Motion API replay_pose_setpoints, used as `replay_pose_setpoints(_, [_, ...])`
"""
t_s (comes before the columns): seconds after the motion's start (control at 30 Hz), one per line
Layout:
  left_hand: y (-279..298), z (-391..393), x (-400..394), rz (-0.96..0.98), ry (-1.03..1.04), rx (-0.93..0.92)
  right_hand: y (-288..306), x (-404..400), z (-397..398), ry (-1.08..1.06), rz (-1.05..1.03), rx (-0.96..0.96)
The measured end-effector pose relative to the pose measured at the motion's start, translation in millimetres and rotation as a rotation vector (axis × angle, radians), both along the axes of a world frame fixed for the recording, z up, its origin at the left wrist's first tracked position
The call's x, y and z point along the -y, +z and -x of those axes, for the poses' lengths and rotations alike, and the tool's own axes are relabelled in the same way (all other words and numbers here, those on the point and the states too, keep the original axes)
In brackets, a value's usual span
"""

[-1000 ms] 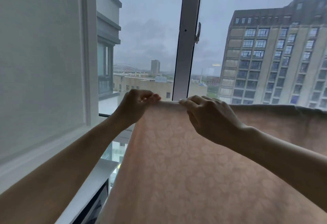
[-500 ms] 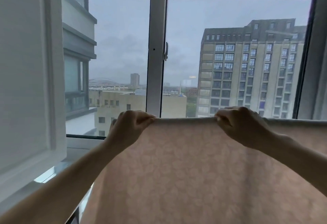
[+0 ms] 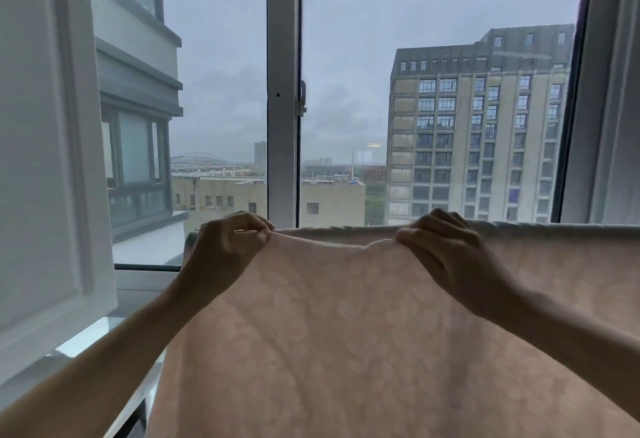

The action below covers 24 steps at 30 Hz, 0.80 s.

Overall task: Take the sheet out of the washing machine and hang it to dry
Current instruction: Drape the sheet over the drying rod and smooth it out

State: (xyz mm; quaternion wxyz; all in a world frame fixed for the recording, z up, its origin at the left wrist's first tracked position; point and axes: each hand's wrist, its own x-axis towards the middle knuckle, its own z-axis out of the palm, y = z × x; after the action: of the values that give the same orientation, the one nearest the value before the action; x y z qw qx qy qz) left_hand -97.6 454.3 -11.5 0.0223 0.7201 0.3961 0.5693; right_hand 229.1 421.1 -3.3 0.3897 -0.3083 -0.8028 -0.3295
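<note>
A pale pink sheet (image 3: 346, 340) with a faint leaf pattern hangs in front of the window and fills the lower half of the view. Its top fold runs level from left to right; whatever it hangs over is hidden under the cloth. My left hand (image 3: 228, 247) pinches the top edge near the sheet's left end. My right hand (image 3: 450, 250) pinches the same edge further right. Between my hands the near layer of the edge sags slightly. The sheet goes on to the right past my right hand.
A tall window fills the view, with a white vertical frame post (image 3: 282, 91) and a latch (image 3: 302, 98) in the middle. An open white window sash (image 3: 45, 146) stands at the left. A white sill (image 3: 104, 330) runs below. Grey curtain or frame edge (image 3: 613, 108) at the right.
My right hand has slid to the right along the sheet's top edge, away from my left hand. The view has tilted up, and the edge now sags between my hands.
</note>
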Motion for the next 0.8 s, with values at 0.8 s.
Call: replay_pose_setpoints(0.8, [1.8, -53.8, -1.1, -0.195, 0.153, -0.374, 22.7, 1.9, -73.5, -0.167, 0.188, -0.34])
